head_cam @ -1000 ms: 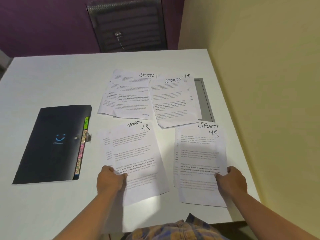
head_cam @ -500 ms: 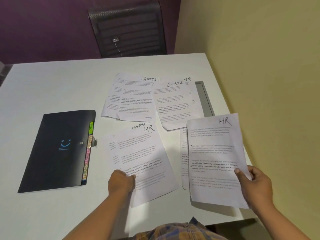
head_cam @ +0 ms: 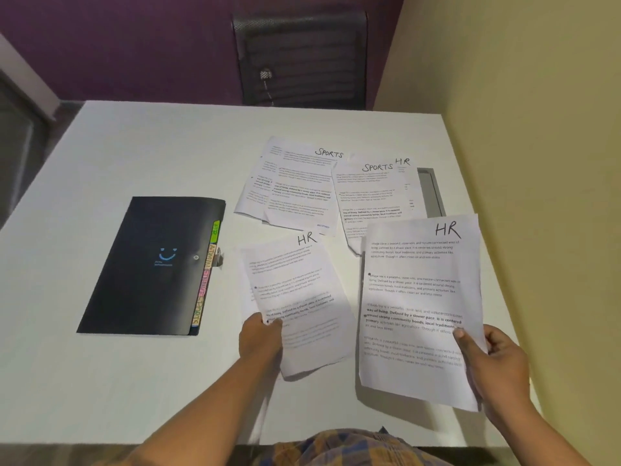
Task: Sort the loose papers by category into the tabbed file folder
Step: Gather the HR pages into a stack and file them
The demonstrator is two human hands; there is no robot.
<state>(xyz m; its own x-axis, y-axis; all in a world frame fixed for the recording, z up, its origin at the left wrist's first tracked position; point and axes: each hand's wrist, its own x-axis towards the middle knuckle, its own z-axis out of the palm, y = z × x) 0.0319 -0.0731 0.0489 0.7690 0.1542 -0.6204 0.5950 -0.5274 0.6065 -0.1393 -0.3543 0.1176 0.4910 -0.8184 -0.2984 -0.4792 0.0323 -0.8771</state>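
Right hand (head_cam: 497, 368) at lower right pinching an HR sheet (head_cam: 420, 297) raised off the white table (head_cam: 134, 146), left hand (head_cam: 260, 341) at lower centre gripping a second HR sheet (head_cam: 295, 290) (lying flat), black tabbed folder (head_cam: 151, 264) closed at centre left, Sports piles (head_cam: 302, 190) at upper centre.

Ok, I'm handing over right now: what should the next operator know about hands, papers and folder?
Left hand: pinches the near-left white paper sheet headed HR, low on the white table.
Right hand: holds a second white HR sheet raised off the table.
Farther back: left white paper pile headed SPORTS beside right SPORTS pile.
Black tabbed plastic folder: closed, left of the papers.
Done: rough grouping by heading. Left: open folder, file everything.
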